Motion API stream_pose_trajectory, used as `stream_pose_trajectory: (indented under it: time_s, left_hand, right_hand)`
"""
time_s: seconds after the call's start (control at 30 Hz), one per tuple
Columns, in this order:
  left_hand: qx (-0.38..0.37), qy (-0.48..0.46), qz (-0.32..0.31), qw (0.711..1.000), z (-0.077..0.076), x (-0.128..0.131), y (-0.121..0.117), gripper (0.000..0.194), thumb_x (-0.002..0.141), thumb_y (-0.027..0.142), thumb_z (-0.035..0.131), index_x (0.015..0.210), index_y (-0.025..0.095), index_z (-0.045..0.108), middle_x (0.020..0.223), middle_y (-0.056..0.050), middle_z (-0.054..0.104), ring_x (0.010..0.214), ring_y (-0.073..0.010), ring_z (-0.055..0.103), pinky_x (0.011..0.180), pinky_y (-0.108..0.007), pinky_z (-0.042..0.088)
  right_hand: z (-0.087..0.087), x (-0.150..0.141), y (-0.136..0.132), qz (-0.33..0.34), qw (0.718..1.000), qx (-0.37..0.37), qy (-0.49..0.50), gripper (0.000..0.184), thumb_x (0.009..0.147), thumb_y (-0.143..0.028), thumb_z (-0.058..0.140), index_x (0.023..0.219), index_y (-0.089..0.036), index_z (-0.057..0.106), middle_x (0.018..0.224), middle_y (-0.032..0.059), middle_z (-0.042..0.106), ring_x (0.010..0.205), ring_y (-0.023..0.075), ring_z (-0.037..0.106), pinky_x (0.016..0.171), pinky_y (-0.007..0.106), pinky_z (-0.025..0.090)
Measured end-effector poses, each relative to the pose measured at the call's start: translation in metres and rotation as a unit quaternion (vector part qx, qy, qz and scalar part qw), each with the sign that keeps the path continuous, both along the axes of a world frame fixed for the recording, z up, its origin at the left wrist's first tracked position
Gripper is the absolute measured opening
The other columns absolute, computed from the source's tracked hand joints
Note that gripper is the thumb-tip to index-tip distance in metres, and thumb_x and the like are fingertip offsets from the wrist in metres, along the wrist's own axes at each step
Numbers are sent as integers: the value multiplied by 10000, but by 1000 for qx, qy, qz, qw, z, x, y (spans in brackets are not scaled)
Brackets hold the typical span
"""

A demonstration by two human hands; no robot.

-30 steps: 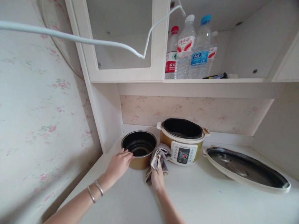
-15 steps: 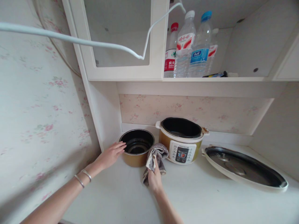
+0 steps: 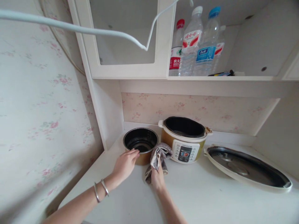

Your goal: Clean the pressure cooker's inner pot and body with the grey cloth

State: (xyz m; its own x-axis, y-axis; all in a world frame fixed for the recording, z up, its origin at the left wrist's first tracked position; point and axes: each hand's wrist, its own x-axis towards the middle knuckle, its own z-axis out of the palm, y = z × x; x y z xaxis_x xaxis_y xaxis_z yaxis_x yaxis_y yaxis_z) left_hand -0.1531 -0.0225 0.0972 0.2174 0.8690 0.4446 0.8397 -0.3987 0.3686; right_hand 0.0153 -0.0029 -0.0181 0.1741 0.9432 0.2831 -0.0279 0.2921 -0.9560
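Note:
A round inner pot (image 3: 140,141), gold outside and black inside, stands on the white counter (image 3: 191,193) near the left corner. My left hand (image 3: 125,165) rests against its near side, fingers apart. My right hand (image 3: 158,175) grips a grey cloth (image 3: 159,154) that is bunched between the inner pot and the cooker body. The gold and white electric cooker (image 3: 184,143) stands just right of the pot, with no lid on and its control panel facing me.
The cooker's lid (image 3: 247,168) lies upside down on the counter at the right. Several water bottles (image 3: 197,43) stand on the shelf above. A white cable (image 3: 74,28) crosses the upper left. Floral wallpaper covers the left wall.
My left hand has slid from the pot's left rim back to its near side. The right hand with the cloth has barely moved. The view has shifted slightly.

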Motion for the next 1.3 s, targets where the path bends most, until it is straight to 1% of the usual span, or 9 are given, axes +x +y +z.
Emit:
stream_pose_trajectory:
  time_s: [0.17, 0.37, 0.57, 0.7, 0.8, 0.87, 1.03, 1.17, 1.3]
  left_hand:
    - [-37, -18, -81, 996, 15, -31, 17, 419, 949, 398, 382, 1277, 233, 585, 1362, -30, 545, 1235, -202, 524, 1083, -361, 388]
    - [-79, 60, -87, 991, 17, -85, 60, 334, 934, 354, 423, 1106, 252, 691, 1193, -12, 668, 1236, -205, 516, 1079, -362, 372]
    - [-18, 79, -15, 997, 12, -41, 34, 322, 952, 317, 391, 975, 262, 707, 1033, -26, 714, 1085, -220, 619, 990, -373, 444]
    - [-15, 39, -37, 998, 4, -17, 19, 398, 973, 339, 326, 1254, 243, 591, 1286, -39, 611, 1208, -213, 550, 1015, -363, 450]
    - [-4, 40, -100, 994, 2, -32, 30, 445, 981, 361, 294, 1363, 243, 488, 1449, -26, 446, 1283, -178, 476, 1093, -336, 376]
    - [5, 60, -96, 994, 4, -52, 46, 447, 976, 386, 308, 1353, 241, 499, 1472, -18, 410, 1329, -185, 417, 1118, -356, 342]
    - [-9, 116, -84, 990, 14, -76, 75, 367, 971, 369, 355, 1059, 237, 686, 1144, -18, 687, 1196, -188, 554, 1105, -387, 344]
    - [7, 105, -12, 994, 12, -40, 51, 373, 973, 352, 354, 924, 215, 698, 997, -49, 718, 1026, -208, 647, 983, -377, 456]
    - [-7, 40, 0, 999, 4, -1, 20, 412, 982, 385, 308, 1106, 214, 662, 1143, -62, 687, 1141, -214, 597, 954, -353, 486]
  right_hand:
    - [-1, 3, 2, -3, 1000, -15, -4, 601, 847, -394, 523, 1407, -196, 436, 1472, 46, 402, 1423, 203, 220, 1179, 381, 109]
    - [3, 1, 0, 5, 1000, -15, -14, 555, 857, -337, 501, 1394, -203, 457, 1466, 42, 413, 1429, 201, 200, 1183, 379, 84]
    - [-6, -6, -1, 19, 999, 7, -25, 550, 818, -233, 520, 1368, -224, 492, 1435, 39, 458, 1398, 211, 288, 1178, 384, 137]
    - [-9, -5, 1, 18, 1000, 10, -8, 549, 827, -241, 512, 1375, -238, 481, 1429, 18, 465, 1406, 194, 268, 1180, 384, 122]
    - [-7, -2, 3, 1, 1000, -2, 3, 549, 840, -266, 502, 1386, -224, 464, 1429, 25, 465, 1412, 190, 250, 1180, 390, 105]
    - [-7, -1, 4, -3, 1000, -8, 0, 557, 830, -267, 515, 1384, -223, 468, 1434, 28, 458, 1408, 199, 261, 1179, 393, 112]
    - [-9, -2, 5, 1, 1000, -10, 2, 580, 804, -257, 542, 1379, -224, 478, 1440, 29, 450, 1405, 209, 270, 1178, 382, 129]
    - [-9, -5, 4, 7, 1000, 17, -6, 580, 805, -230, 530, 1382, -248, 473, 1445, 23, 444, 1394, 213, 296, 1176, 403, 135]
    - [-6, -5, 3, 3, 1000, 28, -12, 548, 814, -259, 533, 1361, -232, 499, 1443, 35, 447, 1387, 211, 309, 1174, 399, 140]
